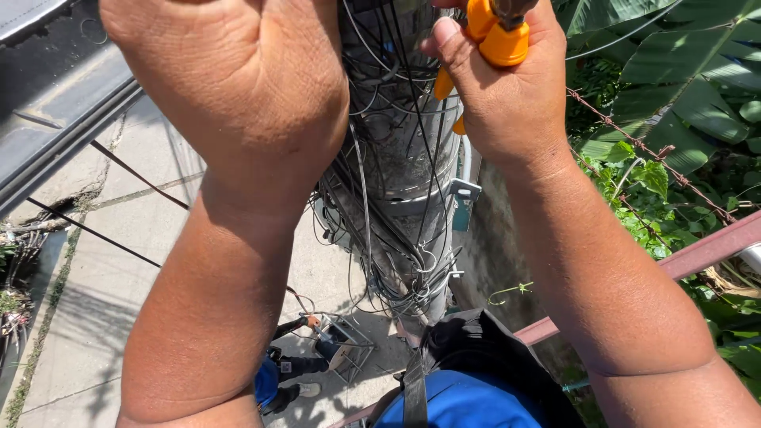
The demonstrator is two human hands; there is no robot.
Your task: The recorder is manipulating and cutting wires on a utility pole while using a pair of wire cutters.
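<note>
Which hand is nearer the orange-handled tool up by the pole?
Right. The right hand grips the orange-handled tool against the metal pole. The left hand is a fist on the pole's other side, clear of the tool.

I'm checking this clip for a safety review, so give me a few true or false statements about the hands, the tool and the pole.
1. The right hand grips an orange-handled tool. True.
2. The left hand holds a hammer. False: it is a closed fist, and no tool shows in it.
3. The pole is wrapped in many thin cables. True.
4. The barbed wire runs on the person's left. False: it runs on the right, before the green leaves.
</note>
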